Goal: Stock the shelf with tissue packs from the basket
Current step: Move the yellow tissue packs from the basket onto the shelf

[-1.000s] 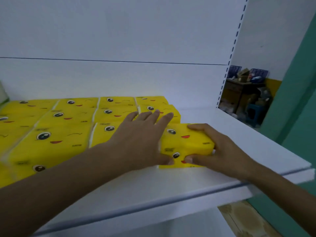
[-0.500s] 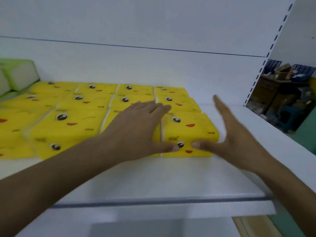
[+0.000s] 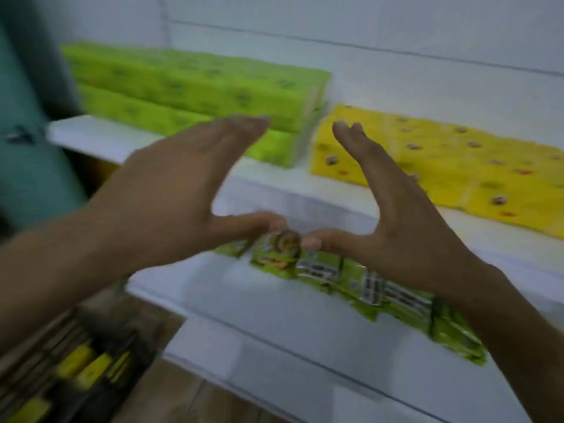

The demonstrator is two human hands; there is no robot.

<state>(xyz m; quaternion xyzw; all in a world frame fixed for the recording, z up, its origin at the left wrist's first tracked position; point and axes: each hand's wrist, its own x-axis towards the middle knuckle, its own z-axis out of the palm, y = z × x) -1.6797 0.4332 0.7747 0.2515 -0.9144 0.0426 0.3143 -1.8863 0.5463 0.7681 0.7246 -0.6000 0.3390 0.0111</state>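
Observation:
The view is blurred by motion. My left hand (image 3: pixel 177 190) and my right hand (image 3: pixel 393 209) hover in front of the white shelf (image 3: pixel 305 190), both empty with fingers spread and thumbs nearly touching. Yellow tissue packs (image 3: pixel 457 166) with cartoon faces lie in rows on the shelf at the right. Green tissue packs (image 3: pixel 195 87) are stacked two high at the shelf's left. At the bottom left stands a dark basket (image 3: pixel 61 361) with yellow packs (image 3: pixel 91 370) inside.
A lower white shelf (image 3: pixel 274 315) carries green snack packets (image 3: pixel 351 279) under my right wrist. A teal surface (image 3: pixel 27 132) stands at the far left. Wooden floor (image 3: pixel 183 398) shows at the bottom.
Both hands have come off the yellow packs and pulled back from the shelf. The view has swung left and down, bringing the green packs, lower shelf and basket into sight.

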